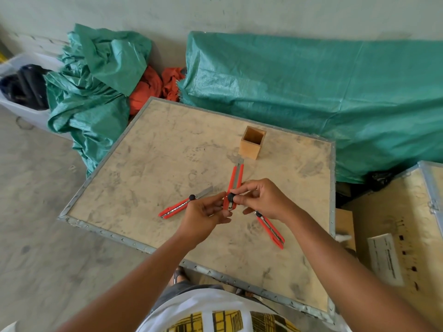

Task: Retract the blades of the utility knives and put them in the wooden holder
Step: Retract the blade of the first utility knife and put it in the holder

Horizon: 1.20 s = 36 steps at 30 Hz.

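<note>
No brand or readable writing on any knife or on the holder; on the neighbouring crate at 4 o'clock, a white paper label with print too small to read

Three red utility knives in all, counted across the wooden crate top; one wooden holder, square, open-mouthed and upright, at about 1 o'clock from the hands, with nothing visible inside

Held knife: long axis close to 12–6 o'clock, nose toward the holder at 12 o'clock, a short stub of blade showing at the tip just short of the holder's base; tail end pinched in the left hand, black slider knob under the fingertips of the right hand (both hands closed on this one knife, close together over the middle of the top)

Left knife: flat on the top at 9 o'clock from the hands, axis roughly 8–2 o'clock, long bare blade extended toward 2 o'clock, black knob at the blade end, red tail toward 8 o'clock; partly hidden by the left hand

Right knife: flat on the top at 5 o'clock from the hands, axis roughly 11–5 o'clock, red tail toward 5 o'clock, front end tucked under the right hand, so blade state impossible to tell

Beyond the crate at 12 o'clock, two heaps of green tarpaulin with orange cloth between
</note>
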{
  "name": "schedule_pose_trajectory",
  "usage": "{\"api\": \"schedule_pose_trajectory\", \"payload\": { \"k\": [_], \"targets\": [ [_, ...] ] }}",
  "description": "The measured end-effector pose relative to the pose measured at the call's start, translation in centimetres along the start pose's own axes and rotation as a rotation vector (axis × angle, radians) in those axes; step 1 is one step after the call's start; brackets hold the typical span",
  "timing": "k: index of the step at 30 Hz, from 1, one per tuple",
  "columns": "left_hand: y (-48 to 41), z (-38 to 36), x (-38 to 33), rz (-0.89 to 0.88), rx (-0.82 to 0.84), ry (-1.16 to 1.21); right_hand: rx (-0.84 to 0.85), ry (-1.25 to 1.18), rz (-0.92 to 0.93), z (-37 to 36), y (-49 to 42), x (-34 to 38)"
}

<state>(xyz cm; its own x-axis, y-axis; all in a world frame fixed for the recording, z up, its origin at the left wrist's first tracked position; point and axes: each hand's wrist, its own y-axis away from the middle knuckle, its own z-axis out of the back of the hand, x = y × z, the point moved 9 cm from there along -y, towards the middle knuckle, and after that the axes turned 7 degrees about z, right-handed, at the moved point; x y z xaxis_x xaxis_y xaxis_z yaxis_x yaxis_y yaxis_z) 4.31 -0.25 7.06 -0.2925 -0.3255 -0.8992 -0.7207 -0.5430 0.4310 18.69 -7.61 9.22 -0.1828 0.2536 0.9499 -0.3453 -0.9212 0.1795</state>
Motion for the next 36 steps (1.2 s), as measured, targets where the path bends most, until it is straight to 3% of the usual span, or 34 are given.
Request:
{"api": "schedule_pose_trajectory", "payload": {
  "k": [9, 14, 20, 25, 30, 36],
  "targets": [
    [1.2, 0.2, -2.0, -0.060, -0.011, -0.070, -0.155, 0.113, 0.046, -0.1, 0.7, 1.3],
    [1.5, 0.4, -2.4, -0.071, -0.020, -0.066, -0.105, 0.037, 0.084, -0.6, 1.2, 2.2],
    [1.8, 0.2, -2.7, -0.077, -0.017, -0.085, -0.215, 0.190, 0.089, 0.1, 1.5, 2.2],
    [1.7, 0.2, -2.9, -0.073, -0.022, -0.100, -0.177, 0.104, 0.114, -0.1, 1.7, 2.6],
    [1.1, -0.4, -3.4, -0.080, -0.006, -0.112, -0.307, 0.185, 0.080, 1.4, 1.7, 2.5],
    [-2.1, -2.1, -3.7, -0.072, 0.021, -0.188, -0.413, 0.003, 0.065, 5.1, 0.6, 1.1]
  ]
}}
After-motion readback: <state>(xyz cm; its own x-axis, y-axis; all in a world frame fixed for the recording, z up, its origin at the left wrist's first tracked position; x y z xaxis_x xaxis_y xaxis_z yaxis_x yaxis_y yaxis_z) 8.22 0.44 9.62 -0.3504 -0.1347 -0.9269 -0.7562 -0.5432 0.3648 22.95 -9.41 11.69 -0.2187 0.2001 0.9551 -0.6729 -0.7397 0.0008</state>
